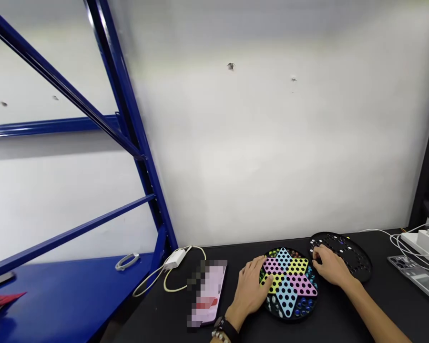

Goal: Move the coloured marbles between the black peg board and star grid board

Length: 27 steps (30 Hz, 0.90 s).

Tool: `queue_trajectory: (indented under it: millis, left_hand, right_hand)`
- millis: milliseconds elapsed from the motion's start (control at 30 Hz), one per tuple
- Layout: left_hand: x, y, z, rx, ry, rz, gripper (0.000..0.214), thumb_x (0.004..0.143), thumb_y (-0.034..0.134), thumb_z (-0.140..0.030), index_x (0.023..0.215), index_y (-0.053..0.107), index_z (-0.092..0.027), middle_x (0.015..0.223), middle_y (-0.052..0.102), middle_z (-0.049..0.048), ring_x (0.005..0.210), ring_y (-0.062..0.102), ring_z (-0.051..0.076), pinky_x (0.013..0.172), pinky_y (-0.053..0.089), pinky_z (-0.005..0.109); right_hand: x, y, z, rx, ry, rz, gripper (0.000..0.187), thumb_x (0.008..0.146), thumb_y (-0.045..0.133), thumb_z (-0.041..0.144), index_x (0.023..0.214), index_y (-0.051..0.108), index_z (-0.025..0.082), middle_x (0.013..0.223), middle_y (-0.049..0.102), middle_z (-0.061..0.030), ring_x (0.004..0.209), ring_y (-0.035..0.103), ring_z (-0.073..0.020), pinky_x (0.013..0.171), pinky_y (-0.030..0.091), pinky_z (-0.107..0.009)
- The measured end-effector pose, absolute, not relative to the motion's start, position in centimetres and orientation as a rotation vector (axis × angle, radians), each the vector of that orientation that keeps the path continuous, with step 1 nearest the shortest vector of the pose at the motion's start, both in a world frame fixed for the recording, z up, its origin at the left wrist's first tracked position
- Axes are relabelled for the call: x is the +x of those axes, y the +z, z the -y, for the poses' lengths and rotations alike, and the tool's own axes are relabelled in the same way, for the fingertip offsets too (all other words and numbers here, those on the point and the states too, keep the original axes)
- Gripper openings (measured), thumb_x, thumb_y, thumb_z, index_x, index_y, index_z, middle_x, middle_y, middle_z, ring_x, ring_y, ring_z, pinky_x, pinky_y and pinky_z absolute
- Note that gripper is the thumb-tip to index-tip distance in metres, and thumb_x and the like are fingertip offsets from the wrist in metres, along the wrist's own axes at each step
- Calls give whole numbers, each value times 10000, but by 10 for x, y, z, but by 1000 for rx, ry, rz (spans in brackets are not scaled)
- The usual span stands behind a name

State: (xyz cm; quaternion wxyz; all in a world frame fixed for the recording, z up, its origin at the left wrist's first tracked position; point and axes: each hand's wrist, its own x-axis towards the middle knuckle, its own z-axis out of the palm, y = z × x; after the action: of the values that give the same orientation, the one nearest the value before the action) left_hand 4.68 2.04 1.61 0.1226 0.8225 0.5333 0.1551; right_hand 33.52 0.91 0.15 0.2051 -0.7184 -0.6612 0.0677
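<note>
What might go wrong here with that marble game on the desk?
The left hand rests on the edge of the star board; a tilt might spill the marbles in its rim across the black table. Small pieces by the right hand on the black round tray may slip and roll away.

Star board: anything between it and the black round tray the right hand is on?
Nothing visible. Star board and black tray lie close together, only a narrow strip of bare table between them. Left hand rests on the board's left side, right hand on the tray's near-left part.
</note>
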Motion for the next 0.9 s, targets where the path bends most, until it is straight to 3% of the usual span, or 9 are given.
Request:
queue_trajectory:
  millis: [133, 267, 467, 600, 700, 900]
  left_hand:
    - [46, 19, -20, 2474, 370, -1579, 519, 890, 417, -384, 1397, 447, -276, 1477, 446, 13, 1281, 447, 223, 1048, 344, 358]
    - [50, 20, -16, 2486, 335, -1680, 519, 901, 353, -312, 1412, 433, -271, 1479, 445, 20, 1243, 469, 231, 1001, 353, 383]
    - [54, 21, -10, 2512, 343, -1773, 485, 923, 318, -299, 1373, 492, -253, 1424, 504, 42, 1178, 505, 246, 945, 354, 391]
    - [53, 25, -9, 2476, 400, -1827, 419, 945, 316, -312, 1265, 574, -231, 1306, 582, 51, 1115, 545, 234, 904, 371, 374]
    - [52, 26, -9, 2451, 442, -1866, 380, 955, 317, -308, 1188, 602, -212, 1211, 612, 62, 1044, 575, 229, 869, 386, 368]
    - [53, 23, -8, 2437, 408, -1907, 402, 953, 314, -315, 1245, 557, -186, 1222, 589, 92, 1066, 559, 244, 882, 398, 384]
  right_hand:
    - [331, 10, -9, -1958, 209, 1763, 197, 911, 419, 307, 801, 560, 226, 870, 632, -16, 773, 601, -156, 621, 344, -247]
    - [313, 23, 1, -2053, 195, 1822, 300, 899, 449, 426, 723, 576, 219, 773, 658, -31, 735, 625, -198, 630, 362, -277]
    - [285, 20, 14, -2163, 59, 2034, 338, 897, 443, 422, 881, 655, 160, 938, 686, -133, 849, 669, -297, 686, 417, -339]
    - [276, 10, 8, -2112, 72, 2039, 401, 950, 353, 415, 1059, 623, 139, 1096, 639, -150, 845, 686, -270, 684, 442, -328]
    - [270, 3, 1, -2120, 73, 1982, 416, 974, 302, 412, 1092, 590, 137, 1147, 606, -158, 812, 691, -248, 669, 450, -318]
    - [265, 0, -6, -2156, 60, 1942, 422, 967, 326, 416, 1124, 596, 131, 1210, 591, -180, 827, 694, -238, 696, 460, -308]
